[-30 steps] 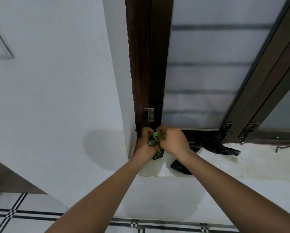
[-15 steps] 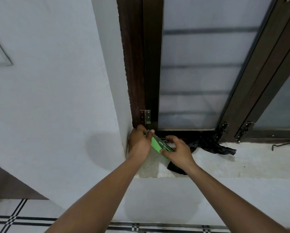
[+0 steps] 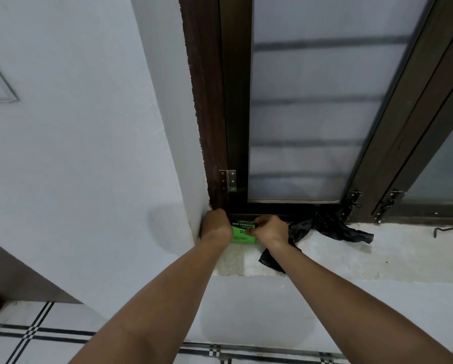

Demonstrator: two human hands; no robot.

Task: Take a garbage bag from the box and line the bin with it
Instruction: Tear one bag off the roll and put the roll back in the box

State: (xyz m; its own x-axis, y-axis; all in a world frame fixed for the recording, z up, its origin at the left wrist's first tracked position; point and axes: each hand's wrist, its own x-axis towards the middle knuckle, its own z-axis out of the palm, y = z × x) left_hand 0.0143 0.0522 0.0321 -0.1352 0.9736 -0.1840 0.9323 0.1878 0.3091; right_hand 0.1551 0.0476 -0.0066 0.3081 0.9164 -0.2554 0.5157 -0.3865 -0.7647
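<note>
— Hands first: what has each got?
— Left hand (image 3: 214,224) is curled against the left end of the green garbage-bag box (image 3: 242,233); its fingers are hidden behind the knuckles, so whether they truly clasp it I cannot tell. Right hand (image 3: 271,229) has its fingers bent onto the box's right end, pinching it.
— And the box?
— Between the two hands, on the pale window sill (image 3: 377,256), tucked against the dark wooden window frame (image 3: 209,127).
— Any bag out?
— Black garbage bag (image 3: 330,229) lies crumpled on the sill just right of the right hand, partly under that wrist.
</note>
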